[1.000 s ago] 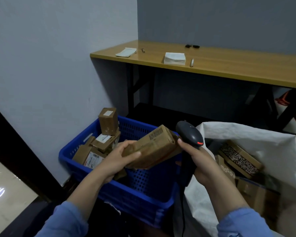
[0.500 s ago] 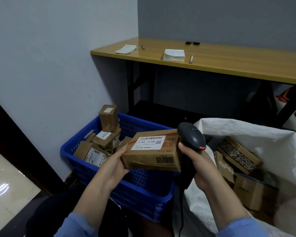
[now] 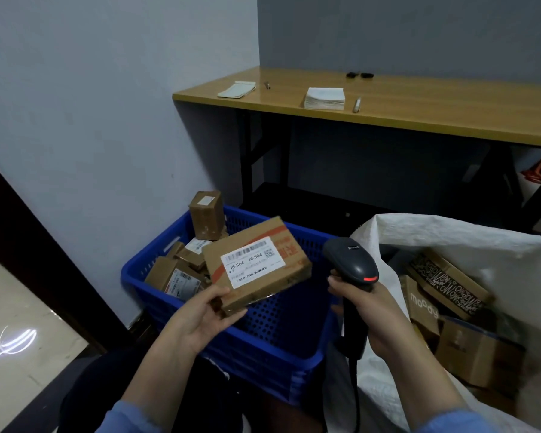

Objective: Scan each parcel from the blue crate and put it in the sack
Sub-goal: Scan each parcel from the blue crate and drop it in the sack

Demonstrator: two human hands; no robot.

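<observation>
**Label up, scanner waiting on the right**

The left hand (image 3: 200, 320) pinches the parcel (image 3: 256, 264) by its near corner, thumb on top and fingers underneath, and holds it above the blue crate (image 3: 272, 335). The parcel is tilted, with its white label (image 3: 247, 262) facing up towards the person. Its long axis runs from the near left, at the hand, up to the far right.

That far right end is what matters. It sits just beside the scanner (image 3: 350, 260) but does not touch it. The right hand (image 3: 366, 310) is wrapped round the scanner's handle, and a red light glows on the near end of the head. The head seems to point away and leftwards, so the label lies to its left and a little below, not squarely in front of it.

The next move probably calls for the right hand to swing the scanner's nose left and down over the barcode, or for the left hand to tip the label towards it.

More parcels (image 3: 175, 276) lie in the crate's far left corner. The sack (image 3: 450, 242) gapes open on the right, nearer the scanner hand, with boxes (image 3: 444, 282) already inside.
</observation>
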